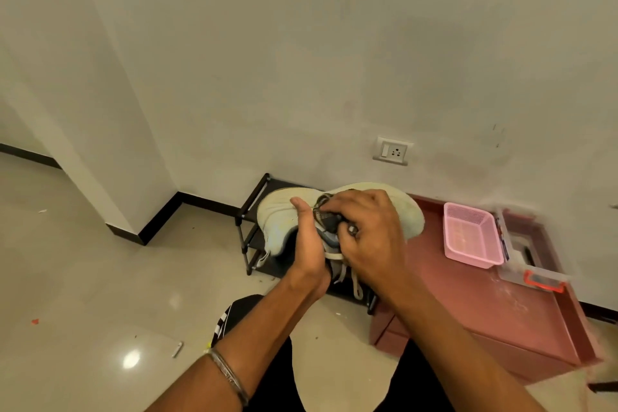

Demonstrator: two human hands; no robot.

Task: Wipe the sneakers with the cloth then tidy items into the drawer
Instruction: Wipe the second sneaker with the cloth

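Sneaker (284, 211) is up off the floor, held sideways in front of the black shoe rack (254, 207), pale sole edge facing the camera. Left hand (309, 244) cups it from underneath at about 7 o'clock, thumb hooked over the upper. Right hand (364, 234) is curled over the tongue and laces at 3 o'clock, fingers bunched on something dark; could be the cloth, can't really tell.

Further out at 3 o'clock there's a pink basket (468, 237) and a clear box (531, 264) sitting on the reddish drawer unit (485, 321).

Risk I'd guess: the dangling laces (354, 281) snag the rack, or the left-hand grip slips mid-rub and the shoe drops onto it.
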